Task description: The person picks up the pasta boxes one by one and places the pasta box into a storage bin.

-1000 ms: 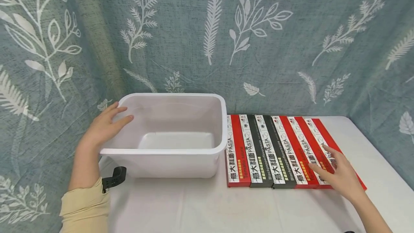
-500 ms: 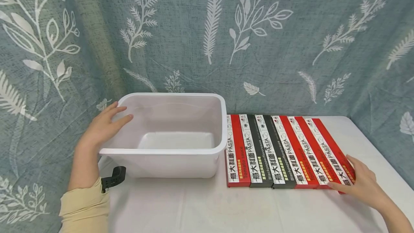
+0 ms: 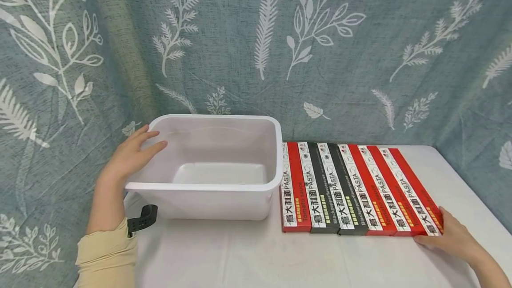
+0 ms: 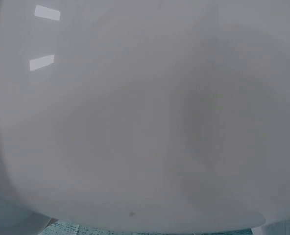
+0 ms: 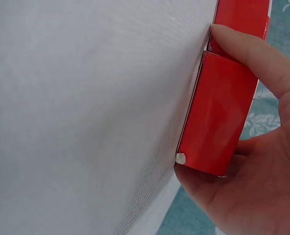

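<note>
A row of flat pasta boxes, red and black with white bands, lies side by side on the table. At its right end is a red tomato sauce pasta box (image 3: 408,186). My right hand (image 3: 458,239) holds that box by its near end. The right wrist view shows the thumb (image 5: 248,49) along one side of the red end face (image 5: 218,112) and the fingers (image 5: 199,188) curled against the other. My left hand (image 3: 132,154) rests over the left rim of a white plastic bin (image 3: 200,201), fingers extended and thumb over the inside.
Black pepper pasta boxes (image 3: 340,181) lie between red ones, close to the bin's right side. A white cloth covers the table (image 3: 256,252). Behind hangs a blue-green curtain (image 3: 240,57) with white leaf prints. The left wrist view shows mostly the bin's smooth white wall (image 4: 135,122).
My right hand has moved right and toward the near edge, from above the red boxes to the end of the rightmost one, and grips it. The left hand stays on the bin.
</note>
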Action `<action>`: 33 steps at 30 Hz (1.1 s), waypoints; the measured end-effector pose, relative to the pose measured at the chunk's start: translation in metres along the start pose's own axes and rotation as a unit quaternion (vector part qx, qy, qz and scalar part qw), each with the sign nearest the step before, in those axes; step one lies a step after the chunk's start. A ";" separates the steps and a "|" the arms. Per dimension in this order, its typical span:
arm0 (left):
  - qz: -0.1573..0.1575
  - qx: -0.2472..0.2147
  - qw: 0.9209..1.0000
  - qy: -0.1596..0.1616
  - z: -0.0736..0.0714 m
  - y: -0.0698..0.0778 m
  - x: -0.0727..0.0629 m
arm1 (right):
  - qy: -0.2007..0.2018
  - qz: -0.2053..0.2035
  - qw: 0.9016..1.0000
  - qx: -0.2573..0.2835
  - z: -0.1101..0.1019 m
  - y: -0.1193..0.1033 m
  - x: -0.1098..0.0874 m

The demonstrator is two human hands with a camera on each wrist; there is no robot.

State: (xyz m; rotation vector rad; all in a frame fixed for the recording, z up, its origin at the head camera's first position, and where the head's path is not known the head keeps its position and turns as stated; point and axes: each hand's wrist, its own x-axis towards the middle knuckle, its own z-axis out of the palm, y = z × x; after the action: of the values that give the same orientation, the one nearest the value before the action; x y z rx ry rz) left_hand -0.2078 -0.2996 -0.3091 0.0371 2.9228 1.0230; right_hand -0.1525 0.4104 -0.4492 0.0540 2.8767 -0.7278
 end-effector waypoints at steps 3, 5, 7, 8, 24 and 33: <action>0.002 0.003 1.000 0.002 0.000 0.000 0.000 | 0.000 -0.001 1.000 -0.002 0.000 0.000 -0.001; 0.004 0.004 1.000 0.004 0.000 0.000 0.001 | 0.004 -0.005 1.000 -0.005 -0.001 0.000 -0.001; 0.004 0.004 1.000 0.005 0.000 -0.001 0.001 | 0.008 -0.004 1.000 -0.012 -0.001 -0.001 -0.002; 0.004 0.004 1.000 0.005 -0.001 -0.001 0.001 | 0.010 -0.003 1.000 -0.015 -0.001 -0.001 -0.002; 0.003 -0.007 1.000 -0.005 -0.002 0.001 0.002 | -0.021 0.086 0.996 -0.001 -0.015 -0.009 -0.008; -0.001 -0.009 1.000 -0.008 -0.003 0.001 0.004 | 0.003 0.128 0.991 0.026 -0.024 -0.014 -0.013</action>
State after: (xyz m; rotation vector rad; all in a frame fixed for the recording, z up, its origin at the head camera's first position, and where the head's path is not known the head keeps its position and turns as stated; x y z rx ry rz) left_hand -0.2118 -0.3003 -0.3059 0.0420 2.8989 1.0453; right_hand -0.1451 0.4096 -0.4195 0.4238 2.7833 -0.7521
